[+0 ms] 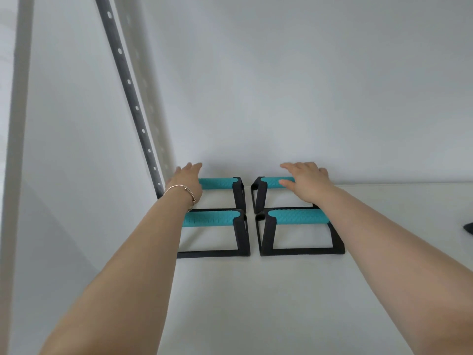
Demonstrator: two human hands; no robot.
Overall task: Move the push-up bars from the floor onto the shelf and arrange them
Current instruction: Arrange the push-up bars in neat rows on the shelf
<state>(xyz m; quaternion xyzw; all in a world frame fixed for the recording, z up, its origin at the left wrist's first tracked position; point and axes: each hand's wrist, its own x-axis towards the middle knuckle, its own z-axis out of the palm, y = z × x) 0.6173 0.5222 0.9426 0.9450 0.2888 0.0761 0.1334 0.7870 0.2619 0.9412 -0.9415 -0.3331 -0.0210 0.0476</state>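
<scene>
Both forearms reach over the white shelf (256, 303). Four push-up bars (297, 231) stand on it in two rows near the wall. Left hand (185, 181) and right hand (305, 181) rest on the rear bars, fingers released and spread.

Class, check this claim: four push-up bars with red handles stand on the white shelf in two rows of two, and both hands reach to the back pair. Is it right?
Not quite. The head view shows the handles are teal, not red. The rest holds: four push-up bars stand on the white shelf in two rows of two, with the left hand and right hand at the back pair.
</scene>
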